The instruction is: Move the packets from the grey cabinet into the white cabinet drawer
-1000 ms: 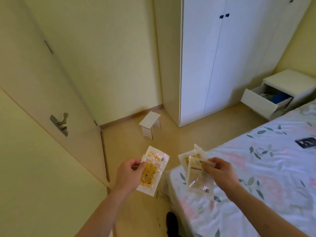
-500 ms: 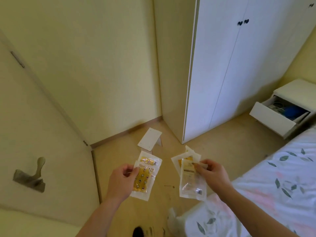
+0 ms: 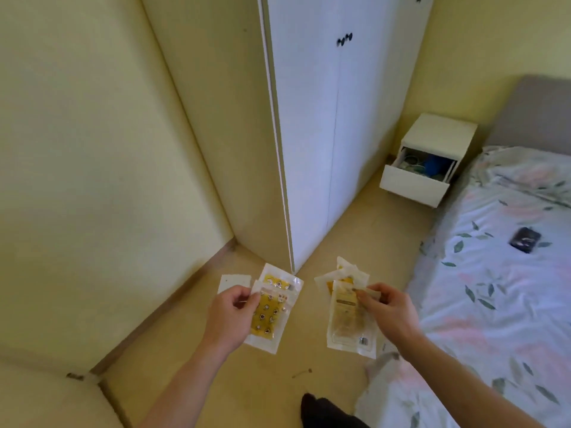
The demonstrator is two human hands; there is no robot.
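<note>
My left hand (image 3: 230, 316) grips a small stack of clear packets with yellow patterned contents (image 3: 273, 313) low in the middle of the view. Beside it, my right hand (image 3: 387, 313) pinches another bunch of clear packets (image 3: 349, 322), some pale and some with yellow inside. Far off at the right stands the white cabinet (image 3: 440, 131) next to the bed, its drawer (image 3: 414, 183) pulled open with a blue item and cables inside. The grey cabinet is out of view.
A tall white wardrobe (image 3: 333, 118) fills the middle, its corner just beyond the packets. The bed with a floral sheet (image 3: 500, 288) runs along the right, a small dark object (image 3: 524, 240) lying on it. A white stool (image 3: 231, 281) sits on the floor behind my left hand.
The view has swung to the right and moved forward: the door left the frame, the wardrobe corner is closer, and the open drawer sits nearer. Both hands keep their packets.
</note>
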